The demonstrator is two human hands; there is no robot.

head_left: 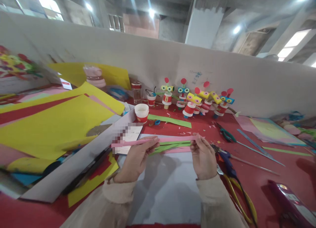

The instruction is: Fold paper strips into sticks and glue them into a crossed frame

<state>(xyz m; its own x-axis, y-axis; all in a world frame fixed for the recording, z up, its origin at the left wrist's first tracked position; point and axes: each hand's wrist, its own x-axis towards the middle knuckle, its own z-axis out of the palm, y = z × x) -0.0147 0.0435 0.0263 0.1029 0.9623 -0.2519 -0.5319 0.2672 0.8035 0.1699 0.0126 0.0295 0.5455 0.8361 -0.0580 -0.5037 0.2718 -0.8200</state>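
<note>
A long pink paper strip (175, 139) stretches between my two hands above a pale sheet (168, 188). My left hand (142, 155) pinches it part-way along, and its free end sticks out to the left over a white card (129, 136). At the strip's right end, the fingers of my right hand (203, 155) are closed on it. Green paper strips (170, 145) lie just beneath, between the hands, with another pink strip (176, 150) below them.
Paper-cup figures (190, 108) stand along the back wall. Left are a white cup (141, 112) and yellow paper sheets (59, 122). Pliers (225, 133), a glue gun (225, 160), yellow-handled scissors (238, 191) and a purple device (291, 201) lie right on the red table (266, 159).
</note>
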